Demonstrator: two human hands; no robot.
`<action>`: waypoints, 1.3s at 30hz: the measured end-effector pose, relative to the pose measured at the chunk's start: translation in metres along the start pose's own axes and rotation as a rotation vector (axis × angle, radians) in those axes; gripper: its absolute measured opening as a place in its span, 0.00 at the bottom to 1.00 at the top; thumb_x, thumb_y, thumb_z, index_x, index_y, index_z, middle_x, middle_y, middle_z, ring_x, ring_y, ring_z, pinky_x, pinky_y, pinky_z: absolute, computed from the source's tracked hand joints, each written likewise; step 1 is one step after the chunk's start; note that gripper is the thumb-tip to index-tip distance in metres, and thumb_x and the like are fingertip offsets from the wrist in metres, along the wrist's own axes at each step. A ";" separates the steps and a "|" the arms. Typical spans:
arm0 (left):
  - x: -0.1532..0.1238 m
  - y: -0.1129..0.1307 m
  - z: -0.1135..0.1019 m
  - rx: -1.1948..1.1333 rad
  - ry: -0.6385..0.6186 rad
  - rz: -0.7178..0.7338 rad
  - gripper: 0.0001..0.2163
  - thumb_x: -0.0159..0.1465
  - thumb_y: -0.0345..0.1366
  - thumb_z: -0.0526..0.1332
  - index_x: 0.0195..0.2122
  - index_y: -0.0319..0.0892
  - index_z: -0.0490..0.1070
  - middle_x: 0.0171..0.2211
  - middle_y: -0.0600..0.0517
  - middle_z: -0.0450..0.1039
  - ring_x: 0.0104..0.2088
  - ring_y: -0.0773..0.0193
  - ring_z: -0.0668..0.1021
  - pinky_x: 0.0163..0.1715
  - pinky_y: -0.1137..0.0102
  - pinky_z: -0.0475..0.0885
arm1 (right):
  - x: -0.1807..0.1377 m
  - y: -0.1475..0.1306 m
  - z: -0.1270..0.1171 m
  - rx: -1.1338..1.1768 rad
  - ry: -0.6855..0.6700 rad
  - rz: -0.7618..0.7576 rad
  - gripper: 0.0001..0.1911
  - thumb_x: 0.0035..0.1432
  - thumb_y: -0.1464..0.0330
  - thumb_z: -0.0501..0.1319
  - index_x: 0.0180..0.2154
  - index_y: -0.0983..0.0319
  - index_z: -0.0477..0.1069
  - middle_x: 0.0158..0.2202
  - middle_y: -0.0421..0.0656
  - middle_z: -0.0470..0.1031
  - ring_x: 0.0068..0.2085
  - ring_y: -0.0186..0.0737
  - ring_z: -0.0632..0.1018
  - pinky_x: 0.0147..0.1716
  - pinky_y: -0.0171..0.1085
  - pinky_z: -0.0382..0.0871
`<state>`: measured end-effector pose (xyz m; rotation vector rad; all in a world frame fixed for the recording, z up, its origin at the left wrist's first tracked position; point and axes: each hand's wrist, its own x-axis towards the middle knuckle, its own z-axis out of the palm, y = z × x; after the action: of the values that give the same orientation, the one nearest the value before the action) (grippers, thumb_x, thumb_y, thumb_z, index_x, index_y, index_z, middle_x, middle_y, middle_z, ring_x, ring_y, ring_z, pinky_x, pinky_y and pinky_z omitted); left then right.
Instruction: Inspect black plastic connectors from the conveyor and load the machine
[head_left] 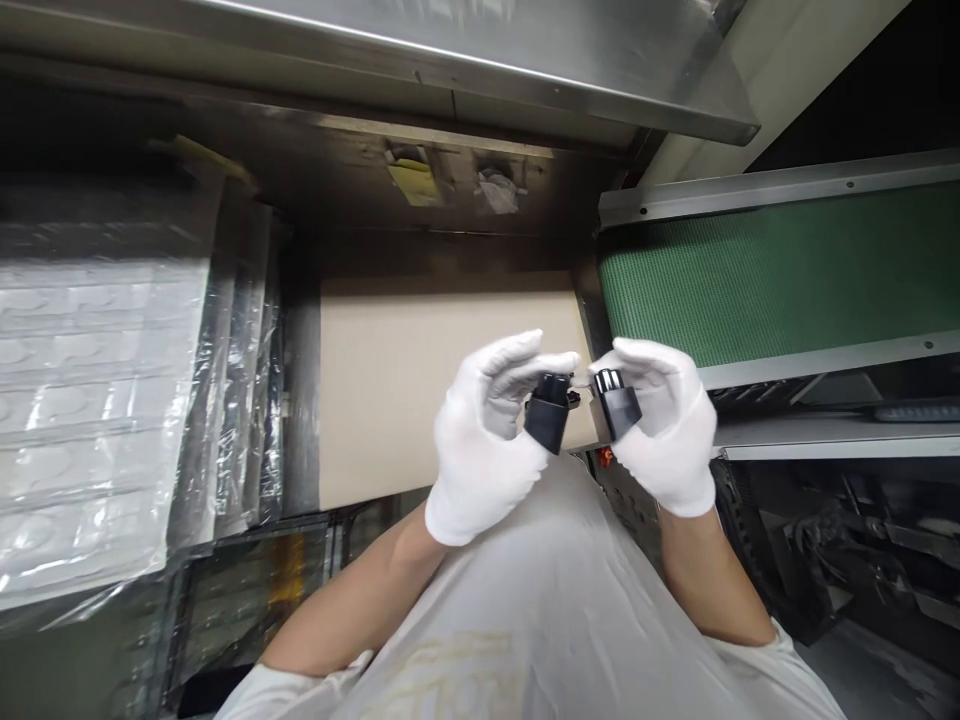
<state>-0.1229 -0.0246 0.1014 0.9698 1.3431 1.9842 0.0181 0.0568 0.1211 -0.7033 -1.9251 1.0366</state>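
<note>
My left hand point(491, 440), in a white glove, pinches a small black plastic part point(547, 415) between thumb and fingers. A similar black plastic piece point(618, 408) with shiny ridges at its top end is gripped in my right hand point(667, 430), also gloved in white. Both parts are held side by side, a small gap between them, above the right edge of a beige board point(382, 390). A little dark detail sticks out beside the left part, too small to make out. Exactly what kind of parts these are does not show.
Stacked clear plastic trays point(90, 400) in film stand at the left. On the right runs a green conveyor belt point(780, 270) with metal rails. A steel shelf point(480, 50) overhangs the back. Yellow and white tags point(415, 182) hang on the rear panel.
</note>
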 end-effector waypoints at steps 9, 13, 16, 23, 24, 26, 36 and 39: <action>-0.006 -0.007 -0.002 0.084 0.054 0.127 0.15 0.66 0.32 0.72 0.49 0.44 0.68 0.46 0.47 0.84 0.48 0.56 0.87 0.50 0.58 0.85 | -0.007 -0.005 -0.002 -0.266 -0.070 -0.174 0.38 0.44 0.82 0.62 0.58 0.55 0.71 0.51 0.44 0.83 0.50 0.51 0.85 0.48 0.52 0.84; -0.006 -0.008 -0.002 0.097 0.066 0.130 0.13 0.66 0.30 0.70 0.46 0.44 0.67 0.45 0.47 0.84 0.47 0.56 0.87 0.49 0.57 0.85 | -0.006 -0.005 -0.001 -0.275 -0.071 -0.194 0.38 0.43 0.81 0.62 0.57 0.54 0.71 0.51 0.44 0.83 0.50 0.51 0.84 0.48 0.51 0.84; -0.007 -0.007 -0.003 0.068 0.068 0.094 0.12 0.65 0.29 0.70 0.43 0.44 0.67 0.45 0.47 0.85 0.48 0.56 0.87 0.50 0.57 0.84 | -0.006 -0.008 -0.001 -0.279 -0.056 -0.210 0.38 0.43 0.81 0.62 0.57 0.54 0.71 0.51 0.44 0.83 0.50 0.51 0.84 0.48 0.52 0.83; 0.015 -0.006 -0.019 -0.428 -0.132 -0.522 0.10 0.65 0.40 0.68 0.43 0.40 0.77 0.44 0.45 0.84 0.31 0.62 0.83 0.30 0.67 0.79 | 0.007 0.012 -0.005 0.183 -0.066 0.224 0.18 0.54 0.71 0.62 0.47 0.57 0.78 0.51 0.45 0.81 0.42 0.46 0.82 0.42 0.48 0.78; 0.021 -0.011 -0.022 -0.532 -0.158 -0.667 0.13 0.67 0.45 0.66 0.43 0.39 0.78 0.42 0.44 0.84 0.25 0.65 0.79 0.24 0.70 0.75 | 0.008 0.021 -0.005 0.346 -0.085 0.397 0.15 0.58 0.67 0.61 0.47 0.57 0.78 0.48 0.45 0.81 0.35 0.42 0.79 0.36 0.45 0.76; 0.029 -0.023 -0.027 -0.711 -0.214 -0.884 0.22 0.68 0.56 0.63 0.43 0.38 0.78 0.37 0.44 0.83 0.19 0.69 0.72 0.16 0.73 0.64 | 0.009 0.042 -0.002 0.686 -0.128 0.750 0.17 0.64 0.58 0.56 0.47 0.59 0.77 0.40 0.45 0.80 0.27 0.38 0.72 0.28 0.41 0.69; 0.005 -0.040 -0.040 -0.444 -0.307 -0.756 0.20 0.56 0.32 0.76 0.50 0.41 0.79 0.37 0.50 0.81 0.25 0.71 0.75 0.22 0.76 0.67 | -0.023 0.074 0.023 0.917 -0.255 0.970 0.11 0.63 0.59 0.64 0.37 0.61 0.74 0.30 0.39 0.77 0.20 0.30 0.65 0.21 0.34 0.61; 0.003 -0.033 -0.041 -0.300 -0.358 -0.605 0.18 0.59 0.32 0.75 0.51 0.39 0.80 0.42 0.45 0.83 0.38 0.60 0.84 0.40 0.66 0.80 | -0.015 0.062 0.013 0.641 -0.348 0.781 0.09 0.63 0.62 0.68 0.37 0.60 0.77 0.32 0.39 0.79 0.29 0.37 0.77 0.31 0.38 0.72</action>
<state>-0.1565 -0.0329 0.0613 0.6364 0.9553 1.4157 0.0197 0.0717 0.0577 -0.9479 -1.4192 2.2503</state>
